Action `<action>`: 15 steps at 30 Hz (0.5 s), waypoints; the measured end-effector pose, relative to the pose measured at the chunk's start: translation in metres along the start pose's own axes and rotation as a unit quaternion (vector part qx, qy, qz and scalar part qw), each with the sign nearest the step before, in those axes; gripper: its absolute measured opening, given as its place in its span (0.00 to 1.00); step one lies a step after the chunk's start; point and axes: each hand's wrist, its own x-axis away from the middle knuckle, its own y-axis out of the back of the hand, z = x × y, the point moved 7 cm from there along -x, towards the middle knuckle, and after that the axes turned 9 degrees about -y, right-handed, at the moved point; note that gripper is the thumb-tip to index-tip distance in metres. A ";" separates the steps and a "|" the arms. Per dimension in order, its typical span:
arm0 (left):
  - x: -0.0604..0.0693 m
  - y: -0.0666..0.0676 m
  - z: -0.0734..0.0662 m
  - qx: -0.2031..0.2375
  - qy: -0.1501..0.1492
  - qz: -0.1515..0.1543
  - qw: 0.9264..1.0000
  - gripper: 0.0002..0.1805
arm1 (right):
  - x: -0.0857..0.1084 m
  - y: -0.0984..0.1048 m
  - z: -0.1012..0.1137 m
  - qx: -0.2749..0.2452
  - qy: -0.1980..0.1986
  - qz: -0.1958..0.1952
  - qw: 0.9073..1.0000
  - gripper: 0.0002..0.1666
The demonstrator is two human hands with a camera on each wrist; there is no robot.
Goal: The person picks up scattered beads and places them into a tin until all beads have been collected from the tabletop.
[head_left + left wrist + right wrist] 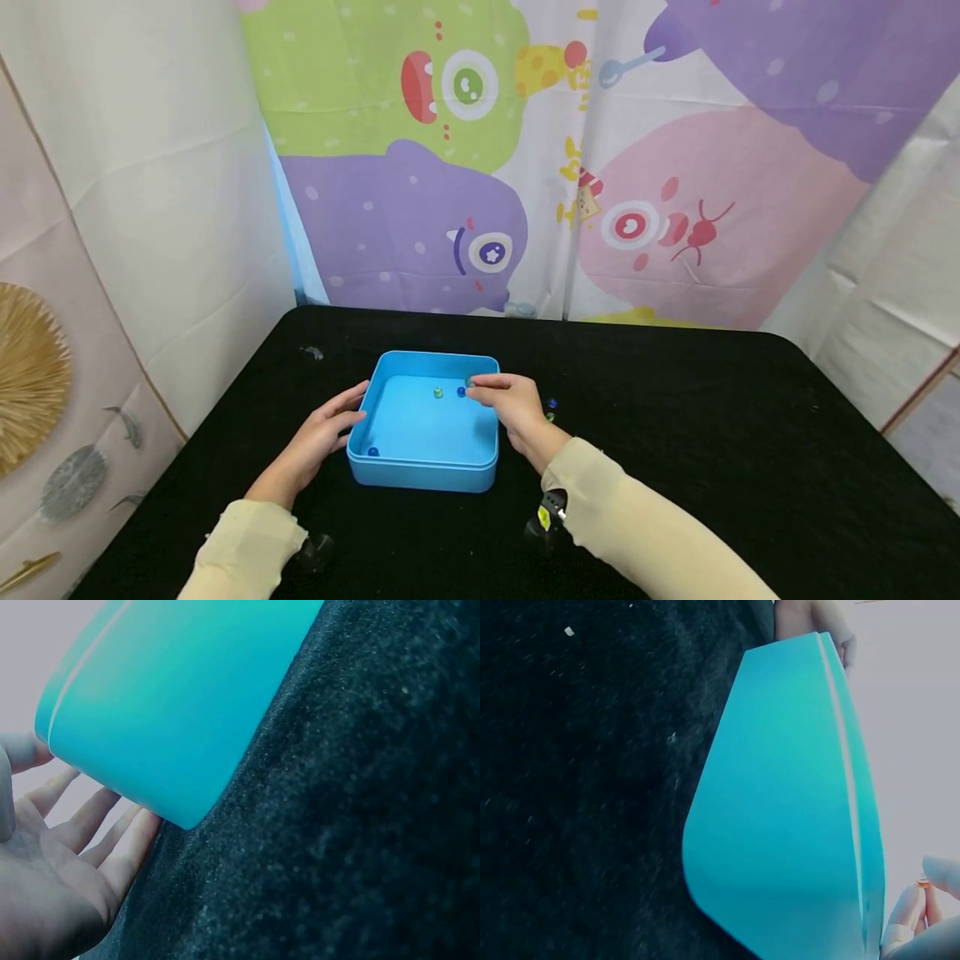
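A light blue square box (423, 477) stands on the black table. My left hand (318, 442) touches its left side, thumb at the rim and fingers fairly straight along the outer wall, as the left wrist view (67, 862) also shows. Over the box's right rim, my right hand (513, 408) pinches a small greenish marble (470, 382) between thumb and fingertips. Inside the box lie a green marble (438, 392), a blue marble (461, 392) below the right fingertips, and another blue marble (373, 452) in the near left corner.
Right of the box, beside the right hand, a blue marble (552, 403) and a green marble (551, 417) lie on the black table (712, 433). A curtain with cartoon figures (420, 225) hangs behind the table. Pale cloth (172, 183) hangs at the left.
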 end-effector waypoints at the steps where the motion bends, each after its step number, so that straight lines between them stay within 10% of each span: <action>1: 0.000 0.000 0.000 0.000 0.000 0.000 1.000 0.31 | 0.000 -0.002 0.001 0.000 0.001 0.002 1.000 0.14; 15: 0.000 -0.001 0.001 -0.004 0.003 0.000 1.000 0.32 | 0.003 -0.025 0.010 0.003 0.011 0.016 1.000 0.13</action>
